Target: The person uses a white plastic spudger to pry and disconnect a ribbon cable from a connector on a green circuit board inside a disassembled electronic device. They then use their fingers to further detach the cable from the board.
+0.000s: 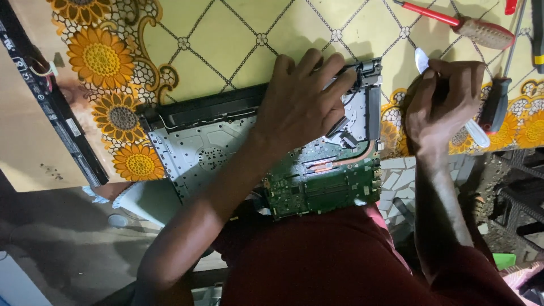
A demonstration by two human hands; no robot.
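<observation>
An opened laptop base (192, 144) lies on the flowered tablecloth, its green circuit board (323, 190) and copper heat pipe exposed near my lap. My left hand (303, 102) presses flat on the upper right part of the base, fingers spread toward the metal hinge (368, 71). My right hand (439, 102) sits just right of the laptop's edge, closed around a screwdriver with a clear white handle (476, 133); the tool's other end pokes out above my fist.
A red-shafted screwdriver (453, 22) and a black-and-red handled one (497, 102) lie at the top right, with more tools at the corner. A long black panel (51, 102) lies diagonally at the left. The table edge runs near my lap.
</observation>
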